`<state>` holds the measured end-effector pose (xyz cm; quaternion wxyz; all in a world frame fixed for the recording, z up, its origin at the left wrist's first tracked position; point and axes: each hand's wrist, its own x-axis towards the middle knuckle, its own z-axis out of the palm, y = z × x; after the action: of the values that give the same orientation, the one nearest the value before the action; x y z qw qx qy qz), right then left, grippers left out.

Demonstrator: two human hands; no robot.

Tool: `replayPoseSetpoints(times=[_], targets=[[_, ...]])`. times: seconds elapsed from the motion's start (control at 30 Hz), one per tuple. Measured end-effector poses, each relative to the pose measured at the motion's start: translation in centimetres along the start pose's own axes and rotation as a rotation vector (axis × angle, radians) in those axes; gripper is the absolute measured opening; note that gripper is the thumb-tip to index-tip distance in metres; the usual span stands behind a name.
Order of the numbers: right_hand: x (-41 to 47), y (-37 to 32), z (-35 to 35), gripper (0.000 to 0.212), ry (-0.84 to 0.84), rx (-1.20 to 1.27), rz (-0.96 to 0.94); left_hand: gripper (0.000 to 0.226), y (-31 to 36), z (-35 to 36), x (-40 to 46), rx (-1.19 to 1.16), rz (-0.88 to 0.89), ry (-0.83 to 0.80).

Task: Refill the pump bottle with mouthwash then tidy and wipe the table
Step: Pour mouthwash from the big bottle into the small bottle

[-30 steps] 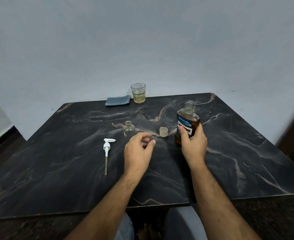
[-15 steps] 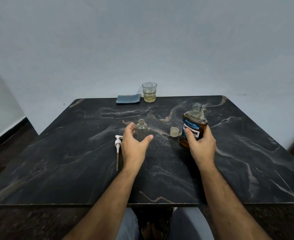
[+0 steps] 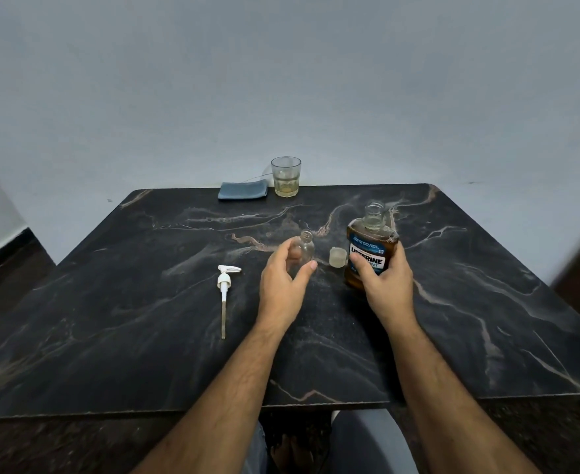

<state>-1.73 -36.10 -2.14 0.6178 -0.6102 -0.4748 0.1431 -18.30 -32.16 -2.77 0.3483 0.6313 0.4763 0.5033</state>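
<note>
A small clear pump bottle (image 3: 305, 247) stands uncapped near the middle of the dark marble table (image 3: 145, 302). My left hand (image 3: 283, 285) curls around it, thumb and fingers on either side. My right hand (image 3: 386, 285) grips the amber mouthwash bottle (image 3: 370, 248), which is open and tilted slightly off the table. Its pale cap (image 3: 337, 257) sits between the two bottles. The white pump head with its long tube (image 3: 224, 285) lies flat to the left of my left hand.
A glass (image 3: 285, 176) with a little yellowish liquid stands at the table's far edge, beside a folded blue-grey cloth (image 3: 243, 191). A plain wall rises right behind the table. The floor drops away on both sides.
My left hand has moved forward from the table's middle and closed around the small pump bottle. My right hand has kept its hold on the mouthwash bottle, lifting and tilting it slightly.
</note>
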Motion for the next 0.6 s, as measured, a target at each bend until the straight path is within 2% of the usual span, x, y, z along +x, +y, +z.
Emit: replayPoseSetpoints(times=[0.13, 0.27, 0.4, 0.6], targets=[[-0.1, 0.1, -0.1, 0.039, -0.049, 0.052, -0.027, 0.06, -0.2, 0.1, -0.4, 0.002, 0.016, -0.02], [0.1, -0.6, -0.6, 0.037, -0.139, 0.023, -0.042, 0.051, -0.7, -0.1, -0.4, -0.08, 0.016, 0.009], [0.2, -2.1, -1.6, 0.036, -0.266, -0.107, -0.038, 0.046, -0.9, -0.3, -0.3, -0.118, 0.01, 0.005], [0.9, -4.2, -3.1, 0.042, -0.443, -0.336, 0.0, 0.052, -1.0, -0.5, 0.0, -0.1, 0.027, -0.041]])
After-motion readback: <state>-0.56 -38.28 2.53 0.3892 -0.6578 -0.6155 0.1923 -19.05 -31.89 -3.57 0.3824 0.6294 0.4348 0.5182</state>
